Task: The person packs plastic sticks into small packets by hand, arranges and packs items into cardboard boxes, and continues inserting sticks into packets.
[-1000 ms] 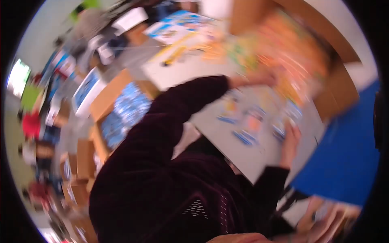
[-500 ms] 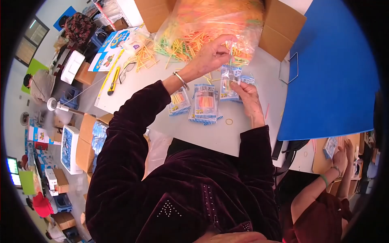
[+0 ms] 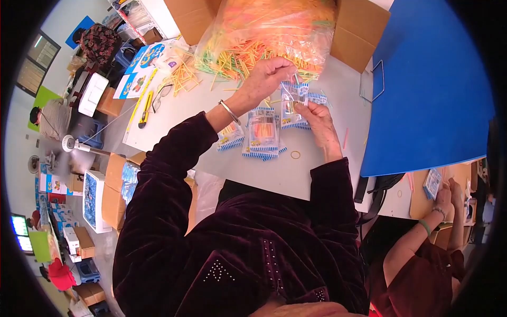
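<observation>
My right hand (image 3: 319, 120) grips a small clear packet (image 3: 289, 117) with blue-striped ends, thumb on its front. At the packet's top end, my left hand (image 3: 269, 78) is closed in a pinch on a thin pale stick (image 3: 297, 79), partly hidden by the fingers. Whether the stick's lower end is inside the packet I cannot tell. Left of it lie a stack of similar packets (image 3: 262, 132) filled with coloured sticks and another packet (image 3: 230, 135) under my left wrist. One more packet (image 3: 318, 99) shows behind my right hand.
A big clear bag (image 3: 280, 26) of coloured sticks spills onto the table from a cardboard box (image 3: 362, 31). Left are a yellow cutter knife (image 3: 146, 110), glasses (image 3: 161, 95) and printed sheets (image 3: 138, 79). A rubber band (image 3: 295, 155) lies in front. A blue board (image 3: 428, 95) stands right; a co-worker's hands (image 3: 449, 198) are beyond.
My left hand has come down with the stick, from above the packet to its top end. My right hand still holds the packet. The whole view has shifted slightly.
</observation>
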